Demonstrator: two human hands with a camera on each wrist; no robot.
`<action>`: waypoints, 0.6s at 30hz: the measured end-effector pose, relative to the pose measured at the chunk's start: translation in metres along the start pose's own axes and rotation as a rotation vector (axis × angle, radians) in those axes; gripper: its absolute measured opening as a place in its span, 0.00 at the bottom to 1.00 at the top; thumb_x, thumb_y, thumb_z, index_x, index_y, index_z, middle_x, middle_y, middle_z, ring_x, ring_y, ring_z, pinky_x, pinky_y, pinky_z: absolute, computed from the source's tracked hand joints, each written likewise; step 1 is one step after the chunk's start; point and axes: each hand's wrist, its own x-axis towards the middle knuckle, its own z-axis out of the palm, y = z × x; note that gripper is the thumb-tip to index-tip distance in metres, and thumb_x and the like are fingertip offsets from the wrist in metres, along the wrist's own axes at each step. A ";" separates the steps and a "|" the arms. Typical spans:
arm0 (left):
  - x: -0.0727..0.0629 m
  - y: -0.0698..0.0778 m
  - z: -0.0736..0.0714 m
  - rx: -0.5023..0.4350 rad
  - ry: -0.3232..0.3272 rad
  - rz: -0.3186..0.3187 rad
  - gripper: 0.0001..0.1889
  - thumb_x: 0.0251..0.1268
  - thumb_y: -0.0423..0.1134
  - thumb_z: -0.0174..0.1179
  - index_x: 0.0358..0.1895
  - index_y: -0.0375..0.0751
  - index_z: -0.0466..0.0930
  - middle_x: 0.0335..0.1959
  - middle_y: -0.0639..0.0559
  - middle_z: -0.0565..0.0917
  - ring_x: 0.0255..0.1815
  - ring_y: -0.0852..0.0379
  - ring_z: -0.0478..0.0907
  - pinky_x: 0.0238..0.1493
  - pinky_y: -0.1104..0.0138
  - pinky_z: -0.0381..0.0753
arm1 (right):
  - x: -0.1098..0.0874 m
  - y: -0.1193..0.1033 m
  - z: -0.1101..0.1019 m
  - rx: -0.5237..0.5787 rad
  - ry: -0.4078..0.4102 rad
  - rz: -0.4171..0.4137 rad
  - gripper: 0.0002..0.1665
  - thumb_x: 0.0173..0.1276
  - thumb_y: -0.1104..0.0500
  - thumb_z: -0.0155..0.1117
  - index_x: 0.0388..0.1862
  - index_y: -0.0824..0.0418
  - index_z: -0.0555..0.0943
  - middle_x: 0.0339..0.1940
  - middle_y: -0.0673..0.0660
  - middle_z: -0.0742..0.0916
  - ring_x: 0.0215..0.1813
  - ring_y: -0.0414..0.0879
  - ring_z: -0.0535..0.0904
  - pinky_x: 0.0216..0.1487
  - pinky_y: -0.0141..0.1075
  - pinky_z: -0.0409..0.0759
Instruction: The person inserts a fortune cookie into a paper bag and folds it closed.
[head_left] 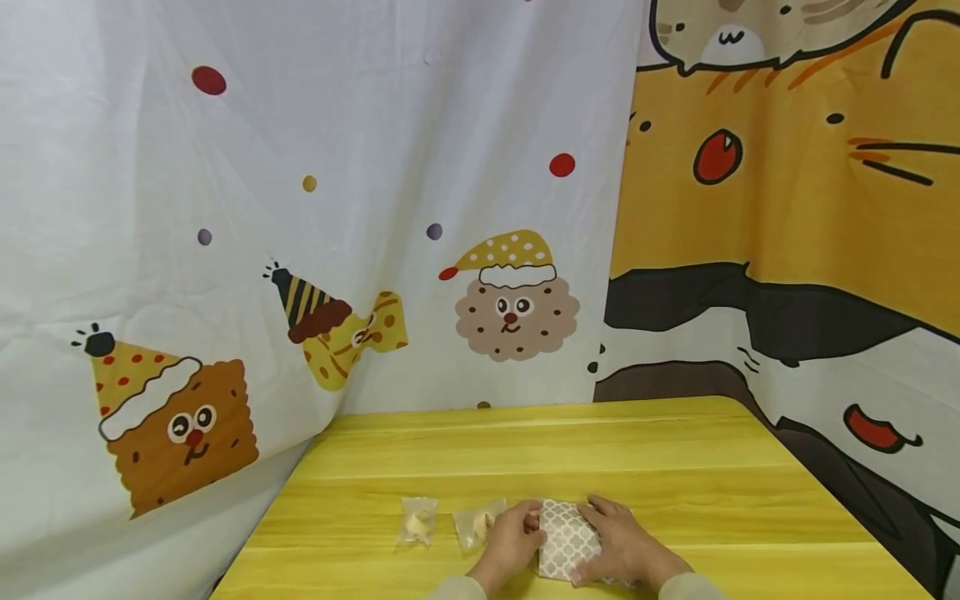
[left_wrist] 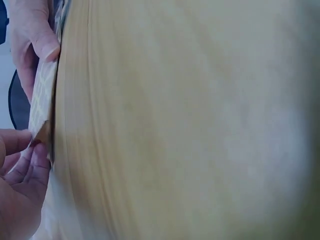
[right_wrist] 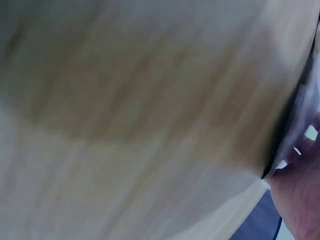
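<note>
A flat paper packet (head_left: pixel 564 542) with a white-and-beige lattice pattern lies on the table in the head view. At its left edge my left hand (head_left: pixel 513 540) pinches a turned-up corner, whose brown underside (left_wrist: pixel 44 132) shows in the left wrist view. My right hand (head_left: pixel 624 543) grips the packet's right part, fingers at the far side and thumb at the near side. Clear plastic shows at the edge of that hand. The right wrist view catches the right hand (right_wrist: pixel 300 185) only at its right border, beside a dark edge.
Two small clear wrappers, each with a pale yellow piece inside, lie left of the hands: one wrapper (head_left: pixel 417 522) farther left, another wrapper (head_left: pixel 477 525) close to the left hand. The yellow wood-grain table (head_left: pixel 525 450) meets printed curtains (head_left: pixel 390 150) behind it.
</note>
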 end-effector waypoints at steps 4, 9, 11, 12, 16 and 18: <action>0.000 0.003 0.002 -0.071 0.026 0.000 0.20 0.55 0.18 0.63 0.53 0.30 0.79 0.31 0.54 0.78 0.31 0.65 0.73 0.33 0.72 0.77 | -0.002 -0.007 0.000 -0.044 -0.007 -0.041 0.73 0.42 0.25 0.75 0.75 0.69 0.62 0.74 0.72 0.64 0.72 0.73 0.57 0.63 0.75 0.53; 0.000 0.004 -0.002 -0.179 0.008 -0.012 0.19 0.59 0.19 0.61 0.54 0.33 0.76 0.31 0.54 0.78 0.31 0.63 0.73 0.32 0.73 0.75 | 0.000 -0.015 0.000 -0.065 -0.019 -0.054 0.76 0.40 0.24 0.75 0.75 0.71 0.59 0.72 0.72 0.65 0.72 0.71 0.59 0.59 0.79 0.49; 0.000 0.003 -0.006 -0.188 0.003 -0.011 0.18 0.62 0.20 0.61 0.54 0.34 0.76 0.31 0.53 0.79 0.31 0.63 0.73 0.31 0.74 0.75 | 0.002 -0.013 0.001 -0.065 -0.005 -0.053 0.76 0.40 0.24 0.75 0.75 0.71 0.60 0.70 0.70 0.68 0.70 0.70 0.62 0.60 0.77 0.52; 0.001 0.003 -0.009 -0.173 -0.001 -0.002 0.17 0.63 0.22 0.61 0.54 0.34 0.77 0.32 0.52 0.80 0.31 0.63 0.74 0.31 0.73 0.76 | 0.003 -0.013 0.001 -0.054 0.002 -0.047 0.75 0.39 0.24 0.76 0.74 0.71 0.62 0.69 0.69 0.69 0.68 0.70 0.64 0.61 0.76 0.54; 0.002 0.000 -0.021 0.103 -0.031 0.112 0.13 0.65 0.27 0.63 0.52 0.38 0.81 0.38 0.51 0.82 0.38 0.62 0.77 0.38 0.70 0.80 | 0.007 -0.009 0.001 -0.035 0.014 -0.044 0.73 0.39 0.24 0.76 0.73 0.71 0.64 0.66 0.68 0.72 0.65 0.69 0.68 0.62 0.71 0.60; 0.002 0.000 -0.027 0.326 -0.070 0.178 0.14 0.65 0.32 0.65 0.54 0.41 0.82 0.46 0.50 0.81 0.47 0.58 0.77 0.48 0.64 0.80 | 0.007 -0.009 0.000 -0.025 0.001 -0.040 0.73 0.39 0.25 0.76 0.73 0.71 0.64 0.66 0.68 0.72 0.65 0.69 0.68 0.62 0.70 0.60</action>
